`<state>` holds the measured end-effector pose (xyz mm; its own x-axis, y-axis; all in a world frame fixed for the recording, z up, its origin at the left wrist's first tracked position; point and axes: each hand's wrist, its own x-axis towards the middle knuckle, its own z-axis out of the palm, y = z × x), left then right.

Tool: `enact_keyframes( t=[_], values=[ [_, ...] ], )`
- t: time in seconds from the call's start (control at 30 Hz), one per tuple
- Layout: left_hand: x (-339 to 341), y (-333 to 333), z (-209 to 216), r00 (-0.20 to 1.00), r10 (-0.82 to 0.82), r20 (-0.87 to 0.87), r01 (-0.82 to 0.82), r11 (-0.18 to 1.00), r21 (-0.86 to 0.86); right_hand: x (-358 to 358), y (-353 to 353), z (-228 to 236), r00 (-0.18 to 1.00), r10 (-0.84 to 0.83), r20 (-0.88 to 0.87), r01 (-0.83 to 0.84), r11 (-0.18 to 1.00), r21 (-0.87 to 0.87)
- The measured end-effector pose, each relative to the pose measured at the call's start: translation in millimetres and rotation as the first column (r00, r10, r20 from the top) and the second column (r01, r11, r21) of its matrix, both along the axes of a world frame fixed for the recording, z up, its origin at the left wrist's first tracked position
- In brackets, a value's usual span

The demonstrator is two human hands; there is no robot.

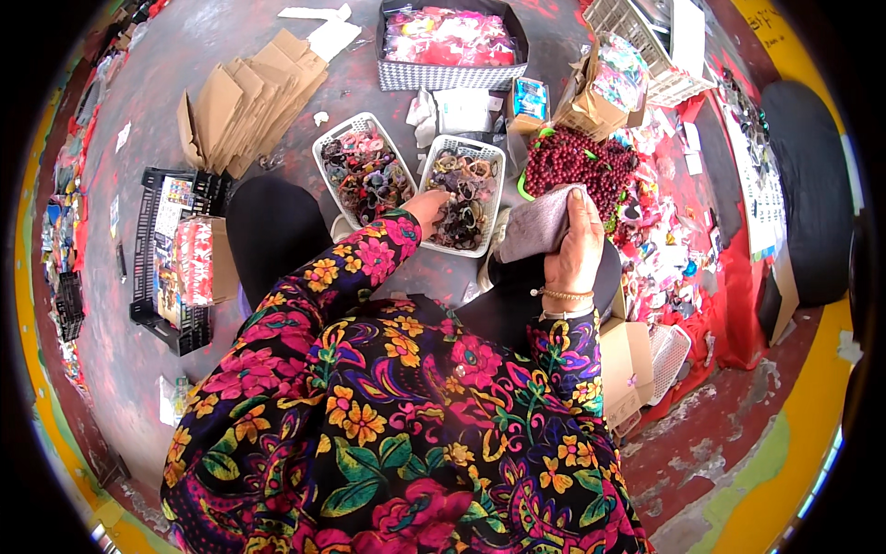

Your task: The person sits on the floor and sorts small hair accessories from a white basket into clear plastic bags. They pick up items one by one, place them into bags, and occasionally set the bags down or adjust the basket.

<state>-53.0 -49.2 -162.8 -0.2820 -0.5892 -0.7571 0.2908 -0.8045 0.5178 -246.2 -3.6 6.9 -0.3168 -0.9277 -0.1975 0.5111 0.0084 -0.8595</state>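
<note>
My left hand [427, 210] reaches over the left rim of a white plastic basket [501, 189] with its fingers curled. What those fingers hold, if anything, is too small to make out. The basket is full of hair ties [459, 222] in dark, brown and pinkish colours. Beside it on the left is a second white basket [323, 152] with more hair ties [369, 171]. My right hand [577, 245] grips a greyish-mauve cloth [535, 226] by its right edge, thumb on top. This cloth hangs over my right knee, to the right of the baskets.
Flattened cardboard [254, 102] and a black crate [152, 295] lie left. A checked fabric box [452, 78] with pink packets stands ahead. To the right are dark red beads [581, 166], an open carton [591, 113], small colourful goods [655, 249] and another cardboard box [628, 369].
</note>
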Motion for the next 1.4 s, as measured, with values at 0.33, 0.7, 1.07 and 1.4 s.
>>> enact_keyframes(
  t=[0.33, 0.7, 1.07, 1.4],
  values=[
    [58.7, -1.1, -125.7, -0.001, -0.015, 1.0, 0.996, 0.093, 0.003, 13.0, -2.0, 0.1, 0.997, 0.057, -0.044, -0.055, 0.997, 0.05],
    [129.8, -5.6, -135.1, 0.335, 0.036, 0.942, 0.091, 0.993, -0.07, 29.7, -4.0, -6.4, 0.988, 0.147, -0.053, -0.138, 0.98, 0.145],
    [134.9, -12.2, -151.7, 0.307, 0.034, 0.951, 0.034, 0.998, -0.046, 48.1, -9.3, -6.4, 0.962, 0.254, -0.105, -0.219, 0.94, 0.263],
    [130.9, -43.2, -156.5, 0.281, -0.166, 0.945, 0.186, 0.976, 0.116, 57.1, -12.1, -7.9, 0.95, 0.308, -0.051, -0.274, 0.901, 0.337]
  ],
)
